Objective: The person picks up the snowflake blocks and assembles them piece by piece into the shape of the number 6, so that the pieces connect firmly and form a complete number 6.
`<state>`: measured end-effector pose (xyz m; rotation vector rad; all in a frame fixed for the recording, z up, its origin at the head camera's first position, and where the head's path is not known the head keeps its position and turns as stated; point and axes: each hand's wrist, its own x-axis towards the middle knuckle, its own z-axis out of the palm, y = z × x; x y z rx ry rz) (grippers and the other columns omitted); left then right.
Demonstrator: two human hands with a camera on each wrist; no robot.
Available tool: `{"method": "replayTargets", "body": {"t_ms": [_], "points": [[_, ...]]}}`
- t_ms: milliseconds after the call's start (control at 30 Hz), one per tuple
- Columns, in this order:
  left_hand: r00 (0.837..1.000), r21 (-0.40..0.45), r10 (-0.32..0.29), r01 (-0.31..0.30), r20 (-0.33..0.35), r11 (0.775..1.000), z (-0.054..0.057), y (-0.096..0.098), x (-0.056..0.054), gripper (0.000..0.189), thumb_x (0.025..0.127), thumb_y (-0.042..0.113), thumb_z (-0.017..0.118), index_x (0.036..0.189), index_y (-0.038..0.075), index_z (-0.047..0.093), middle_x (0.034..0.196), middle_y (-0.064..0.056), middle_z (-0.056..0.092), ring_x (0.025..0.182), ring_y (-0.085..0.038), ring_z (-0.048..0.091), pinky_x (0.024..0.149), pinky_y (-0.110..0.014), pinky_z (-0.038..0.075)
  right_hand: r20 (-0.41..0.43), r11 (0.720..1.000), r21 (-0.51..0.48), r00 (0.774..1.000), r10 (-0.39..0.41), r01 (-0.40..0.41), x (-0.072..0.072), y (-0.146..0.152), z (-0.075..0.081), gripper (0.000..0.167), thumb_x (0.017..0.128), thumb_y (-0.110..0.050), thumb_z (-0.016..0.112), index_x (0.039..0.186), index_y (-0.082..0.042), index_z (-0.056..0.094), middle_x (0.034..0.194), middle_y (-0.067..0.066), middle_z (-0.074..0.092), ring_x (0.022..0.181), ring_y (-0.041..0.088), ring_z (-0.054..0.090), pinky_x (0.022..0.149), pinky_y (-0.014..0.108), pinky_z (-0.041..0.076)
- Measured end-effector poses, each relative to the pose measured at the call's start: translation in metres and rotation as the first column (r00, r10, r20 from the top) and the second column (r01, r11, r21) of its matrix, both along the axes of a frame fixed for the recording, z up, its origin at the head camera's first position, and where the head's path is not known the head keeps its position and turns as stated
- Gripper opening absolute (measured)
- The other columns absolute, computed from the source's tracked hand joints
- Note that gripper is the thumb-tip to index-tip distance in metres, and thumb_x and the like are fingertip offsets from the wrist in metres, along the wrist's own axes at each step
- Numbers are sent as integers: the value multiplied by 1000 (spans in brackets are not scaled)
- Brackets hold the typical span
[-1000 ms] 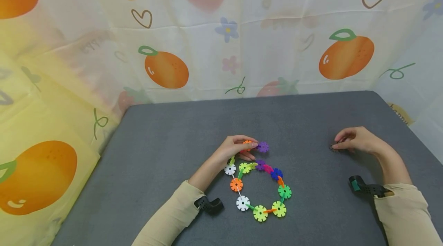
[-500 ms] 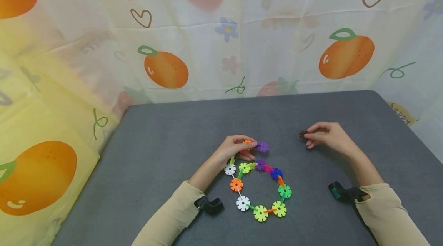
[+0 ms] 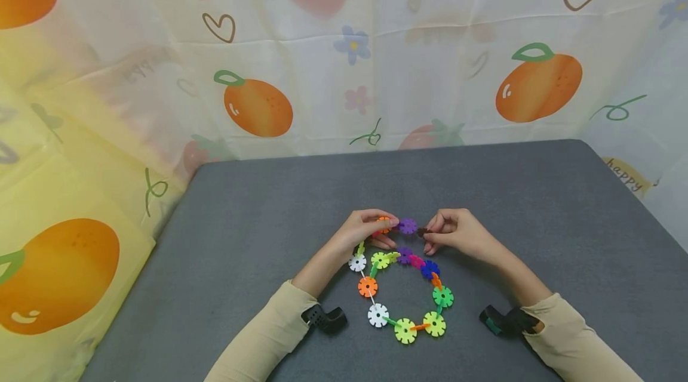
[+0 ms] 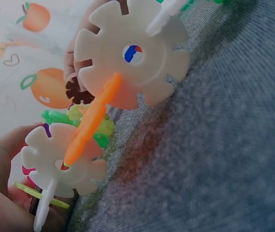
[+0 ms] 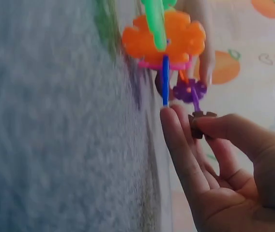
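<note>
My left hand [image 3: 365, 231] pinches the end part of a chain of notched plastic snowflake discs, around an orange disc [image 3: 384, 225]. A purple disc [image 3: 408, 226] sticks out to the right of its fingertips. Between thumb and fingers, my right hand [image 3: 459, 233] pinches a brown snowflake disc [image 5: 195, 126], held at the edge of a purple piece [image 5: 195, 99] in the right wrist view. Whether their slots are joined I cannot tell. The rest of the chain curves into a ring on the table, with a white disc [image 3: 378, 315] at its lower left; the left fingers partly hide the upper end.
A grey cloth-covered table [image 3: 258, 203] lies under both hands. Behind it hangs a fruit-printed curtain [image 3: 322, 71]. Black wrist-camera straps, at left [image 3: 325, 318] and right [image 3: 507, 320], sit low over the table beside the chain.
My right hand has carried the brown disc leftward from the right side of the table to the purple disc. The left hand and the ring of discs have stayed in place.
</note>
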<state>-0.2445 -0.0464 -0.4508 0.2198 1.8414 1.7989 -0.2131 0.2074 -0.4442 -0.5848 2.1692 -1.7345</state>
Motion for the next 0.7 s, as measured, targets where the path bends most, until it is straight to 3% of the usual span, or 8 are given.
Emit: {"method": "replayTargets", "body": {"t_ms": [400, 700], "points": [[999, -11, 30, -29, 18, 1000, 0, 2, 1, 29, 93, 22, 67, 117, 5, 68, 113, -13, 71, 66, -14, 72, 70, -33, 63, 0, 989, -64, 992, -130, 130, 7, -13, -3, 16, 93, -3, 64, 90, 11, 55, 107, 33, 61, 78, 20, 74, 74, 36, 63], [999, 9, 7, -8, 33, 1000, -1, 1, -1, 33, 95, 24, 64, 117, 0, 67, 107, -14, 71, 70, -15, 73, 72, -34, 63, -44, 983, -118, 989, -144, 138, 9, -18, -5, 14, 92, -1, 64, 96, 10, 57, 103, 33, 63, 80, 23, 74, 72, 39, 63]]}}
